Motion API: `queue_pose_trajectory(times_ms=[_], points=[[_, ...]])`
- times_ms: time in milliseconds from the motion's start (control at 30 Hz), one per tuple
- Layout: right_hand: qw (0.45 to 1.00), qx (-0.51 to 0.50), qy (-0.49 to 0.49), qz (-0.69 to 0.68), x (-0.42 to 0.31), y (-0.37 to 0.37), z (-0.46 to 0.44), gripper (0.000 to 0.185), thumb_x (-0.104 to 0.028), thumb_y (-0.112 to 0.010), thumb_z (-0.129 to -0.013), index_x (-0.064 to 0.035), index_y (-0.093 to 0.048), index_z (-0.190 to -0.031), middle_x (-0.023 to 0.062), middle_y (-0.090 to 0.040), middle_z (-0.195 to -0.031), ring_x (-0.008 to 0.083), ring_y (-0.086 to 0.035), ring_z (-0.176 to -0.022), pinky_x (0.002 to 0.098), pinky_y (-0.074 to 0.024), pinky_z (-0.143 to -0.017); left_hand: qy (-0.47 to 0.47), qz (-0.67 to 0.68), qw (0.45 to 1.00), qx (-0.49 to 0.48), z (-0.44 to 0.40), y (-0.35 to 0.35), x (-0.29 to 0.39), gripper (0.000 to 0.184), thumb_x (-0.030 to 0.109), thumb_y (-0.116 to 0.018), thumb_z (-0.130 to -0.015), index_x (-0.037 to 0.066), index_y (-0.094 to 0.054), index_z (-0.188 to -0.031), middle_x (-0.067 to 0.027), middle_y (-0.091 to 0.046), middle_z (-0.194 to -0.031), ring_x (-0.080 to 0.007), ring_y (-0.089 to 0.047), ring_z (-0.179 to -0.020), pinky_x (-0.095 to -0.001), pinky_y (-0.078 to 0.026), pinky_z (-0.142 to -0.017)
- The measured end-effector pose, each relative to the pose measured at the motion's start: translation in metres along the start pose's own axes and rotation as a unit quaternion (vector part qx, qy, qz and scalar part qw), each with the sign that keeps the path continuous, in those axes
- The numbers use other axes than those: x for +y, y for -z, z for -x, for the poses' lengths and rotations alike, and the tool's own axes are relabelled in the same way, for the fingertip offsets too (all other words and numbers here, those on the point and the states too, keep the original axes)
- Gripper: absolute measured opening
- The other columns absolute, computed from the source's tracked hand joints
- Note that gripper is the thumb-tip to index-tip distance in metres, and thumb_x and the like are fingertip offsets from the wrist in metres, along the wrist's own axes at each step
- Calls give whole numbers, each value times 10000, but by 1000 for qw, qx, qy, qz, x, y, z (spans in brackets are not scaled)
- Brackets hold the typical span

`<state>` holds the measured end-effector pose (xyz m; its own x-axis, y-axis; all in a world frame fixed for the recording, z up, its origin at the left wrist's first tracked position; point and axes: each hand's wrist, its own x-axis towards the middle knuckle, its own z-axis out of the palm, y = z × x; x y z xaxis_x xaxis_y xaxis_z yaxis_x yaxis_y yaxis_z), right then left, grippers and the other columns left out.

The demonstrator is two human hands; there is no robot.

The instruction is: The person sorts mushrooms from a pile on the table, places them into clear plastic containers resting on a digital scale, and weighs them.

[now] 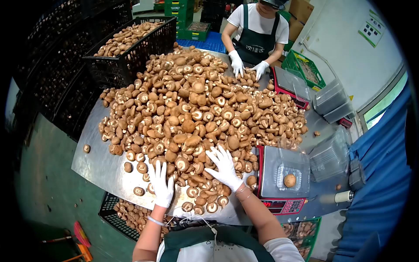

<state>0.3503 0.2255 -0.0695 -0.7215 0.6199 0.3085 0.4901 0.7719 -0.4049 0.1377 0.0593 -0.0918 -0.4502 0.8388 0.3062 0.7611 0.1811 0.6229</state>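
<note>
Left white-gloved hand (pixel 161 187): spread apart, at edge of brown, round-capped mushroom pile (pixel 188 126)
Right white-gloved hand (pixel 224 168): spread apart, on pile

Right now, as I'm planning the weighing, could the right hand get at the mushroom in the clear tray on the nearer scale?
Probably yes: the right hand is spread over the edge of the mushroom pile, near the scale, and nothing visible blocks the lone mushroom in its clear tray.

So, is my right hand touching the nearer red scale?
Apart: the head view shows mushrooms in the plain gap between your right hand and the nearer red scale.
</note>
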Motion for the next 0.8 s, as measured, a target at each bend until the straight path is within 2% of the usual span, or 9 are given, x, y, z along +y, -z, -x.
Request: queue_pose_trajectory(times_ms=[167,367,433,467,533,600,700,767,800], points=[[999,-11,6,-37,-22,-1,13,589,-276,-670,-782,-230,-487,-1341,164,-338,-1442,394,-309,-1321,464,-332,-1045,1,-14,998,-55,45,-2,-10,658,222,-642,-789,45,-402,-1375,-190,-314,-1461,-441,-243,-1342,-511,-195,-1102],[974,101,-93,-183,-25,-10,2,394,-128,-650,-813,-100,-555,-1195,134,-534,-1248,291,-485,-1191,375,-388,-990,-24,-73,995,-62,47,-4,-11,571,248,-650,-787,110,-491,-1318,-191,-336,-1442,-406,-280,-1331,-511,-221,-1095],[886,87,-231,-391,-39,18,-7,411,-113,-616,-857,-80,-501,-1250,92,-528,-1238,208,-482,-1183,328,-389,-985,-13,-18,999,-39,41,-4,-13,468,203,-646,-789,95,-556,-1235,-183,-362,-1427,-405,-311,-1309,-509,-255,-1075],[826,107,-231,-504,-34,20,-6,446,-107,-589,-885,-53,-441,-1301,65,-504,-1239,151,-460,-1178,285,-383,-981,-15,-21,1000,-14,36,2,-6,393,163,-646,-785,80,-594,-1165,-176,-404,-1399,-404,-346,-1282,-499,-294,-1048],[806,115,-234,-532,-21,29,-2,458,-118,-579,-895,-59,-425,-1322,71,-486,-1268,154,-460,-1185,286,-380,-985,-26,-8,999,31,31,6,2,378,124,-653,-772,70,-607,-1144,-177,-446,-1363,-400,-398,-1245,-478,-334,-1019],[650,76,-276,-704,-15,40,0,466,-199,-562,-915,-54,-420,-1335,76,-497,-1260,161,-500,-1149,331,-413,-962,-16,54,997,47,23,17,21,359,63,-638,-768,58,-617,-1126,-174,-489,-1313,-367,-458,-1195,-438,-376,-990],[671,100,-288,-676,-16,40,2,477,-187,-565,-908,-56,-411,-1340,82,-496,-1267,162,-501,-1152,327,-415,-964,26,231,972,-30,13,22,43,315,46,-578,-840,51,-616,-1152,-142,-600,-1152,-285,-601,-1002,-349,-474,-869],[799,46,-308,-515,-46,53,-3,513,-183,-584,-868,-55,-422,-1337,99,-524,-1268,197,-517,-1157,336,-397,-991,180,482,842,-162,12,10,48,453,153,-516,-941,55,-413,-1372,-105,-560,-1260,-199,-602,-1017,-318,-488,-856],[866,2,-236,-441,-55,54,-5,513,-180,-599,-856,-45,-442,-1326,113,-530,-1269,206,-519,-1162,345,-397,-994,223,571,764,-199,7,11,56,509,218,-493,-959,68,-322,-1415,-111,-515,-1311,-208,-594,-1038,-326,-487,-868]])
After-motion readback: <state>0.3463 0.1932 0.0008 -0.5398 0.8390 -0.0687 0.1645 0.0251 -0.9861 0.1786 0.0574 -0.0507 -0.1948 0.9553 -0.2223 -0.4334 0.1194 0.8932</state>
